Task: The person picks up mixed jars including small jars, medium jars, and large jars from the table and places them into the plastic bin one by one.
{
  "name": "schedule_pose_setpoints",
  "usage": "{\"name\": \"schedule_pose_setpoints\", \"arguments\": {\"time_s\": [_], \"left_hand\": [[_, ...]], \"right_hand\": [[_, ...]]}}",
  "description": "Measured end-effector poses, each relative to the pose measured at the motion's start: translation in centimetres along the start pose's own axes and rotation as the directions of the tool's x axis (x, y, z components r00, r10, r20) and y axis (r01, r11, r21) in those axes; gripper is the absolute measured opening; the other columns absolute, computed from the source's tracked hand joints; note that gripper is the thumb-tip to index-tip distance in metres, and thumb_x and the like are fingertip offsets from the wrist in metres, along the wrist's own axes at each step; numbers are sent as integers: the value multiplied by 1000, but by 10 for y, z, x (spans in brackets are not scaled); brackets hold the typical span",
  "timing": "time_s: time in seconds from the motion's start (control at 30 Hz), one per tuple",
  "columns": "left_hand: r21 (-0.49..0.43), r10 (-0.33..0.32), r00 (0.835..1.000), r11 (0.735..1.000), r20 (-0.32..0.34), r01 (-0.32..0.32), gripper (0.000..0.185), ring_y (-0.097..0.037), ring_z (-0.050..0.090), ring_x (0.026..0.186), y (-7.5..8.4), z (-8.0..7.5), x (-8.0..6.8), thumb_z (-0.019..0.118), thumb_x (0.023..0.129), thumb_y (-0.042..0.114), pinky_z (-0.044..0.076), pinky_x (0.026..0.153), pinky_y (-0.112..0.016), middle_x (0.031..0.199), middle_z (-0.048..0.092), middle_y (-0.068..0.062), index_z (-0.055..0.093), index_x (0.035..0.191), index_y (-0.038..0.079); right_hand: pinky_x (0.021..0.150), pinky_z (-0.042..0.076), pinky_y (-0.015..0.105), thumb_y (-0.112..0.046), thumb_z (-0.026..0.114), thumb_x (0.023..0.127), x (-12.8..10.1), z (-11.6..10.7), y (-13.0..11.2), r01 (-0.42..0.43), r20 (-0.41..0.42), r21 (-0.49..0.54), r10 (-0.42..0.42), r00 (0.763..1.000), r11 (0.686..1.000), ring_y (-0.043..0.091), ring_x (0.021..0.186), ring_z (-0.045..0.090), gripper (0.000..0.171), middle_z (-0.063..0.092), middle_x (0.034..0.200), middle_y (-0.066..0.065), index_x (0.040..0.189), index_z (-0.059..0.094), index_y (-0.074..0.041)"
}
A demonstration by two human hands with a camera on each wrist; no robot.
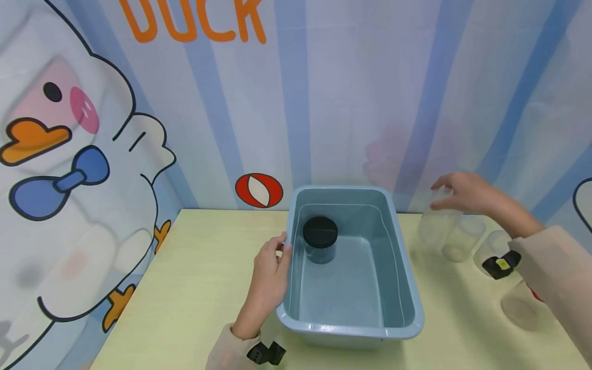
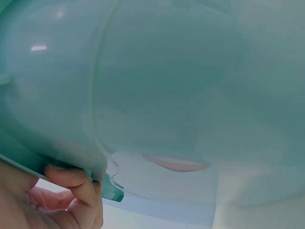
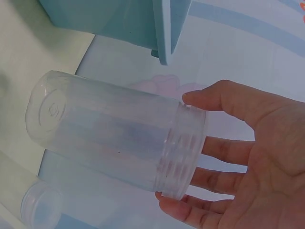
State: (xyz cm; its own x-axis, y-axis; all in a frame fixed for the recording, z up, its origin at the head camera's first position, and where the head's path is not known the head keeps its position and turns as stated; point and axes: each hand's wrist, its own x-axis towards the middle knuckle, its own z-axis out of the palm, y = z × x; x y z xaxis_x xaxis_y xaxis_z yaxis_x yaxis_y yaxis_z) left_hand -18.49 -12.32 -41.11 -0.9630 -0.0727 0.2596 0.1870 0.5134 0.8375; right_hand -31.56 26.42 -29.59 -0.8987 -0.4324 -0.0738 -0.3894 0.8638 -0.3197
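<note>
A blue-grey plastic tub stands on the pale yellow table. Inside it, at the far left, sits a jar with a black lid. My left hand grips the tub's left rim; in the left wrist view its fingers curl under the rim of the tub. To the right of the tub, my right hand holds a clear lidless jar by its top. In the right wrist view thumb and fingers of that hand pinch the threaded mouth of the clear jar.
Three more clear lidless jars stand at the table's right side; one of them shows in the right wrist view. A wall with a cartoon duck backs the table. Bare tabletop lies left of the tub.
</note>
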Motion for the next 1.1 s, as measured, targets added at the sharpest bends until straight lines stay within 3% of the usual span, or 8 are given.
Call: {"name": "schedule_pose_setpoints", "arguments": {"time_s": [1.1], "left_hand": [[-22,-14,1000,1000,4,14,43,-24,59,88,-1,1,-1,51,105,19,58,76,-37,112,59,-15,50,142,-3]], "right_hand": [[82,50,59,-22,69,94,2,-27,-23,9,-47,-9,-10,999,1000,52,115,51,51,54,128,37,129,57,13]]}}
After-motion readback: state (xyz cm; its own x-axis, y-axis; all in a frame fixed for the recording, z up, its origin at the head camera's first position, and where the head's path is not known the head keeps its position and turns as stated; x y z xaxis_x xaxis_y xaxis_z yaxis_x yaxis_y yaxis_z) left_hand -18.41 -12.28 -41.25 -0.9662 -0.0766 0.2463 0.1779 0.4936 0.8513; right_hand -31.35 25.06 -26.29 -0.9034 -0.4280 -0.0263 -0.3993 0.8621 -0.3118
